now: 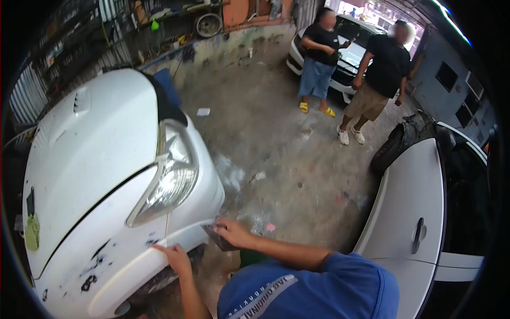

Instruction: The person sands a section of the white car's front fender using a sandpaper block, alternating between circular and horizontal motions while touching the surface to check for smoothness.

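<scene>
In my right hand (pixel 229 233) is a dark, thin flat sheet (pixel 218 238), perhaps sandpaper, pinched beside the front bumper (pixel 199 207) of a white car. Bare fingers of my left hand (pixel 175 257) touch the car's front fender (pixel 119 235) at the upper edge of the wheel arch, with nothing seen in them. Dark chipped and scraped patches (pixel 88 282) mark the fender paint behind the fingers. A clear headlight (pixel 169 183) sits above, between the hood (pixel 95 131) and the bumper. A green cloth (pixel 32 232) lies at the hood's far left edge.
Two people (pixel 318 52) (pixel 382 67) stand beyond, before another white car (pixel 352 52). At right is a pale car's side with a door handle (pixel 417 235), and a dark tire (pixel 388 147) near it. A low wall (pixel 239 46) and cluttered shelves line the back left.
</scene>
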A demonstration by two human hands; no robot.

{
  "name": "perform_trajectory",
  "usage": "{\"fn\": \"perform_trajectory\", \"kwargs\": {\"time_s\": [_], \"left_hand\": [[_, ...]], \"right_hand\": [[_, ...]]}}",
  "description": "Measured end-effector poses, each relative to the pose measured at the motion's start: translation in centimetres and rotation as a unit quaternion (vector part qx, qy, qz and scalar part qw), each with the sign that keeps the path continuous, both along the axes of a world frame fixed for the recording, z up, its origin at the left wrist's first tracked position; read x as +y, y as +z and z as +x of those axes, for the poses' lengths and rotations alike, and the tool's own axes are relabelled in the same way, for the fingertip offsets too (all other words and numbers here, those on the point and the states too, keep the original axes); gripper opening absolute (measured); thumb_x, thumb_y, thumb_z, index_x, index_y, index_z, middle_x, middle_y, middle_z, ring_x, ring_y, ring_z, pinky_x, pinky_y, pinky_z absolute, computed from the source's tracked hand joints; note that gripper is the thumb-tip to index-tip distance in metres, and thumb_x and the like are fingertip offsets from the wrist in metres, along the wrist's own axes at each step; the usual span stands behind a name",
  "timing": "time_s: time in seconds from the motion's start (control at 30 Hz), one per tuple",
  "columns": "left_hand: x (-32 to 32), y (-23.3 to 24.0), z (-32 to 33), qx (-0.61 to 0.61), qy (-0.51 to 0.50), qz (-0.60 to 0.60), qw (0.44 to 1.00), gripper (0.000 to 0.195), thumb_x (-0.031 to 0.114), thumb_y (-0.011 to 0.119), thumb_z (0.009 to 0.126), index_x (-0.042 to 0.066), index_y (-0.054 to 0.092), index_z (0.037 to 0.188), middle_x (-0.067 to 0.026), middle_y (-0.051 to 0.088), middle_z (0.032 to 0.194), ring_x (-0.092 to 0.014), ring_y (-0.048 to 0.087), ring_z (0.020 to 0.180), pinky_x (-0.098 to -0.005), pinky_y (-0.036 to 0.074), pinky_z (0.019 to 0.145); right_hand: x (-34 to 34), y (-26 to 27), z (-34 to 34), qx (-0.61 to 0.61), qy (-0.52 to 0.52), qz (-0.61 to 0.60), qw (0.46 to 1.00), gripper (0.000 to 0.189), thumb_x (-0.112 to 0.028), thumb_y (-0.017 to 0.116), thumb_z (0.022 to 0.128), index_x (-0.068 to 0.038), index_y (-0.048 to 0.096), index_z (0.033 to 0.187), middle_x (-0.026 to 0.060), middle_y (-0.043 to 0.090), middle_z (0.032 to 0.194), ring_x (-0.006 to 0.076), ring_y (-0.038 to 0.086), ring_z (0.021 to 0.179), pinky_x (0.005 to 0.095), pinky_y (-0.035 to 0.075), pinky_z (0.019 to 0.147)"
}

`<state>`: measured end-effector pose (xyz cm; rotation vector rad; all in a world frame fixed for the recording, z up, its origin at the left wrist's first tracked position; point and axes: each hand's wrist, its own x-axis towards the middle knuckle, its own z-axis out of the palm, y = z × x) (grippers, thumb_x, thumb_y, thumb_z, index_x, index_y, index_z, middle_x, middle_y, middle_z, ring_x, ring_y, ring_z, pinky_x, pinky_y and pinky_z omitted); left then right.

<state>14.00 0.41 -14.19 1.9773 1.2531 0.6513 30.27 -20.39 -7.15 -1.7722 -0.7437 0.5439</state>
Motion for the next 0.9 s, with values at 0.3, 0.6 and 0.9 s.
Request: {"fn": "perform_trajectory", "kwargs": {"time_s": [0.3,0.6,0.9], "left_hand": [[1.7,4.4,-3.6,0.215,-0.146,0.067,0.963,0.095,0.029,0.066,0.094,0.0,0.005,0.161,-0.0251,0.071,0.092,-0.042,0.07,0.082,-0.0516,0.053,0.068],[6.3,23.8,-7.2,0.157,-0.149,0.111,0.97,0.039,0.019,0.069,0.096,0.008,0.067,0.132,-0.0145,0.072,0.093,-0.029,0.07,0.08,-0.0412,0.057,0.072],[19.5,36.8,5.0,0.114,-0.358,0.443,0.814,0.033,0.013,0.068,0.098,0.009,0.069,0.131,-0.0089,0.07,0.115,-0.019,0.063,0.098,-0.0288,0.05,0.078]], "right_hand": [[3.5,1.4,0.7,0.483,0.068,0.064,0.871,0.035,-0.004,0.072,0.089,-0.012,0.064,0.122,0.0005,0.067,0.107,0.0117,0.067,0.095,0.0286,0.056,0.069],[10.5,1.1,1.8,0.464,0.109,0.062,0.877,0.024,-0.013,0.058,0.104,-0.006,0.063,0.127,0.0,0.066,0.109,0.0091,0.061,0.101,0.0272,0.051,0.084],[14.8,-1.0,-3.9,0.294,0.183,0.041,0.937,0.027,-0.023,0.057,0.106,-0.001,0.066,0.12,-0.0007,0.067,0.106,0.0076,0.056,0.099,0.0248,0.046,0.091]]}}
